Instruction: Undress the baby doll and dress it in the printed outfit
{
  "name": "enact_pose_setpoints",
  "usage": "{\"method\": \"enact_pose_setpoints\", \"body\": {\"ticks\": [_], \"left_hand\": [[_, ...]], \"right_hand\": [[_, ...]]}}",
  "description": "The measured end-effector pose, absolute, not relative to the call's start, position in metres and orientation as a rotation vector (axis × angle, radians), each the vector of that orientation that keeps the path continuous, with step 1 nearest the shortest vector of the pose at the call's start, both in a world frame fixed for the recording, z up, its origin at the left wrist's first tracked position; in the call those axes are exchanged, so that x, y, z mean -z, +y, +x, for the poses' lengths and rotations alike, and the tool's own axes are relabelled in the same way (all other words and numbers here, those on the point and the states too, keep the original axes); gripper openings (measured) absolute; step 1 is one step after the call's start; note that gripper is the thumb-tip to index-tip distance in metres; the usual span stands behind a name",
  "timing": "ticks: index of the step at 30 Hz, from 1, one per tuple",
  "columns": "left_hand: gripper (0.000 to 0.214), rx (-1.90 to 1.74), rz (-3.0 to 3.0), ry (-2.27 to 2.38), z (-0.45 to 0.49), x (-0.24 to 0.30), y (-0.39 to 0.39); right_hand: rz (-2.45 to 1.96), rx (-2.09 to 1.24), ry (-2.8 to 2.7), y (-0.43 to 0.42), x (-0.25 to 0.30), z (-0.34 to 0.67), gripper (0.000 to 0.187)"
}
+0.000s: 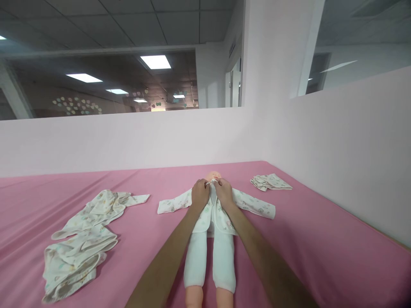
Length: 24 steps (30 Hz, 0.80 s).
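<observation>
Pink sheeting covered the bed across the lower frame. At center lay a baby doll in a printed top. Crumpled baby clothes sat lower left, a folded cloth center right. Left hand and right hand pinched the top's collar.

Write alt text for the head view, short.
Both hands, left hand and right hand, pinch the collar of a printed jacket on a baby doll lying on a pink sheet. Loose baby clothes lie left; a folded cloth right.
</observation>
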<state>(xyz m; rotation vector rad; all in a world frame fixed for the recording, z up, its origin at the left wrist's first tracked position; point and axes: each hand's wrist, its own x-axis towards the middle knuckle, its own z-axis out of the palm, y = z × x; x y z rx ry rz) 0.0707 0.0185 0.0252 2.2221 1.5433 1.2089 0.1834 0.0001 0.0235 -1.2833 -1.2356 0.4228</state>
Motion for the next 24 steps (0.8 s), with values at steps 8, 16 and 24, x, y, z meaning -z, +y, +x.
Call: {"method": "enact_pose_setpoints", "body": {"ticks": [8,16,24], "left_hand": [[0.022,-1.182,2.202,1.506,0.0692,-0.0246,0.0214],[0.022,-1.184,2.178,1.484,0.0687,-0.0240,0.0218],[0.019,-1.242,2.135,1.411,0.0689,-0.0248,0.0171]], "right_hand": [[-1.326,-0.415,-1.264,-0.0040,-0.0233,0.1825,0.026],[-1.372,-0.420,-1.262,-0.0086,-0.0261,0.1811,0.025],[-1.353,-0.451,-1.304,-0.0065,-0.0265,0.1800,0.028]]}}
